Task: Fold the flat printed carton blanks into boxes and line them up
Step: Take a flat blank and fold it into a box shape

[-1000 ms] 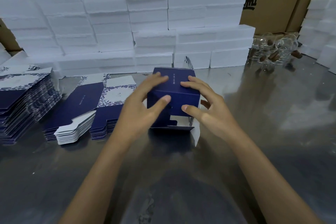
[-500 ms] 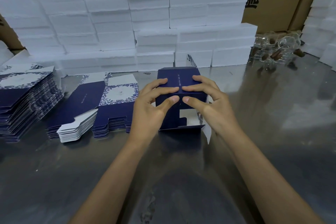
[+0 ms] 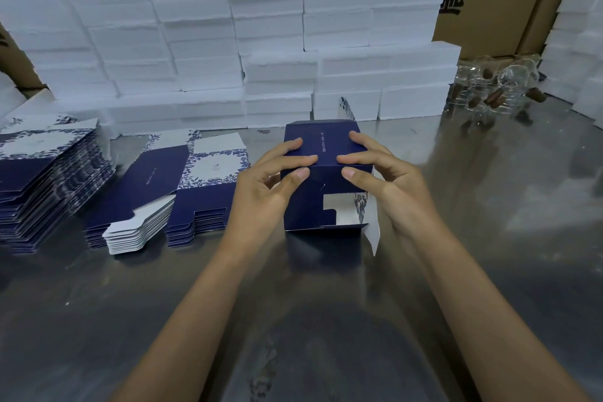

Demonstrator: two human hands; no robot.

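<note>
Item: navy carton [image 3: 326, 170], half-formed, on the steel table [image 3: 489, 238]. My left hand [image 3: 261, 192] and right hand [image 3: 388, 179] grip it between them, fingers curled over top, thumbs on the near face. Step: closing near-end flaps, apparently untucked. Next: press them home.

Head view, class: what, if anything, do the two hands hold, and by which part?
Both the left hand and right hand grip the navy carton at its top near edge, fingers on top, thumbs on the front face.

Steel table [image 3: 489, 238]: half-folded carton [image 3: 326, 202] centre; 2 blank stacks [image 3: 49, 186] at 9 o'clock; foam blocks [image 3: 277, 75] at 12.
</note>
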